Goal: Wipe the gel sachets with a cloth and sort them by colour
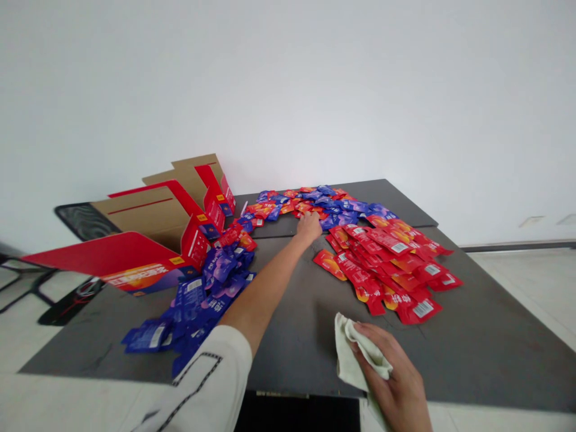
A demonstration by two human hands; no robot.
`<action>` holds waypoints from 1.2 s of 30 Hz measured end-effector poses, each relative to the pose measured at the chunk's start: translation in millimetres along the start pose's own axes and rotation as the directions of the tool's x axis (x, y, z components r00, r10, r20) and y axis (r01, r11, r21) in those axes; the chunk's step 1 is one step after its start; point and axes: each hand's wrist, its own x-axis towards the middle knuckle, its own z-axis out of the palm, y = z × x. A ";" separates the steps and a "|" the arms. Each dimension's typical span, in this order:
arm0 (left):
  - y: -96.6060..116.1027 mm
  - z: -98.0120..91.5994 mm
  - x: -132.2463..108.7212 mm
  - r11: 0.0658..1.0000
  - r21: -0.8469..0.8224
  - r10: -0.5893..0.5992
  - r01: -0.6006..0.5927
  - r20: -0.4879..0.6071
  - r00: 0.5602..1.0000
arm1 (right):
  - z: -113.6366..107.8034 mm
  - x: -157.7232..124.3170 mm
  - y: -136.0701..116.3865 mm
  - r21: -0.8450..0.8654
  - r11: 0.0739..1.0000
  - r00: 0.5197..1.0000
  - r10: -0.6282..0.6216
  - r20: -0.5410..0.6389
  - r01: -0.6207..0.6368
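Where the left hand [308,228] rests, it hides some sachets [315,207].

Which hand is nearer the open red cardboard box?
Left hand is nearer, right of the open red cardboard box; right hand is farther, down-right of it, gripping a white cloth.

Flat foil sachets [373,258] lie spread across the dark flat tabletop [472,348], with folded cardboard cartons [153,222] propped at its left edge, just beside them.

Our left arm [265,288] reached toward twelve o'clock, its hand [308,228] palm down; our right hand [390,375] sat low at five o'clock, fingers [366,336] curled.
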 end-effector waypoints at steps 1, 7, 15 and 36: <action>-6.5 3.0 4.1 0.999 0.036 0.010 -0.010 -0.006 1.000 | -0.2 0.0 -0.2 0.003 1.000 1.000 -0.001 0.000 0.001; -31.8 16.8 30.7 0.973 0.207 0.111 -0.102 -0.030 0.993 | -3.1 0.5 2.1 -0.007 0.999 0.999 -0.044 0.012 0.044; -41.4 31.9 55.7 0.925 0.341 0.194 -0.165 -0.051 0.980 | 0.8 -6.7 13.2 -0.089 0.994 0.998 -0.059 0.032 0.062; -42.3 17.4 38.2 0.960 0.246 0.165 -0.136 -0.098 0.981 | -0.8 -6.8 7.8 -0.093 0.995 0.998 -0.025 0.049 0.030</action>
